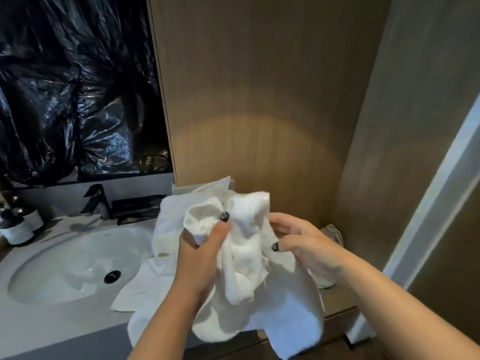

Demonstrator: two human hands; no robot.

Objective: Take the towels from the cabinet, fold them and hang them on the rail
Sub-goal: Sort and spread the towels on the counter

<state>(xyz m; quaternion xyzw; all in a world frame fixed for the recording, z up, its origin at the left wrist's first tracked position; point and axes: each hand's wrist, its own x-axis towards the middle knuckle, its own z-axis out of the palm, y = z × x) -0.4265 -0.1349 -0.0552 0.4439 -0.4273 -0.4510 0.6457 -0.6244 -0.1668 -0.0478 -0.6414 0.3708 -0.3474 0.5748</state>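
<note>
A crumpled white towel (244,255) is bunched up between both hands above the counter's right end. My left hand (200,253) grips a fold of it, thumb pressed on top. My right hand (309,245) holds the other side, fingers curled into the cloth. More white towels (145,287) lie heaped on the counter beneath, one corner draping over the front edge. No rail is in view.
A white oval sink (67,266) with a black drain sits to the left, a black faucet (97,201) behind it. Dark bottles (18,224) stand at the far left. A wooden cabinet panel (259,100) rises straight ahead; black plastic sheeting (78,87) covers the mirror area.
</note>
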